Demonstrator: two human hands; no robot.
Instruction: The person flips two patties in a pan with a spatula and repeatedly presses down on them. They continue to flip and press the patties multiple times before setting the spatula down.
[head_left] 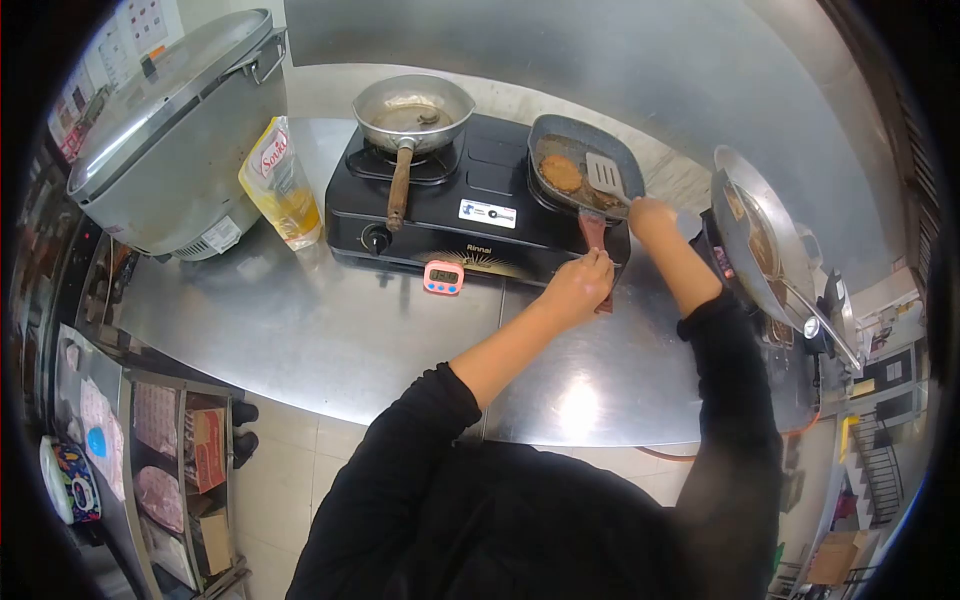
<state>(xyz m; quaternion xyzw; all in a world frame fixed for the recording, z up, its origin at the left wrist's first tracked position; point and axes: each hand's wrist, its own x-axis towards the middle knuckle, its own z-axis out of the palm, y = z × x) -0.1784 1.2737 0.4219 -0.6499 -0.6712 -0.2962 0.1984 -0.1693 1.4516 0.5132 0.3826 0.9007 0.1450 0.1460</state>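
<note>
My left hand [582, 286] is closed around the reddish-brown handle [592, 232] of a dark square frying pan [618, 141] on the right burner. In my right hand [652, 219] is a slotted spatula [604, 173], its flat blade inside the pan. A browned round patty [560, 173] lies in the pan to the left of the blade. Another dark brown piece of food [603, 199] shows partly at the blade's lower edge; the spatula hides some of it.
On the black two-burner stove [400, 232], a metal saucepan [413, 92] has its wooden handle towards me. A pink timer [443, 278] stands in front. An oil pouch [280, 190] and large rice cooker [185, 140] are left; a big wok [745, 215] is right.
</note>
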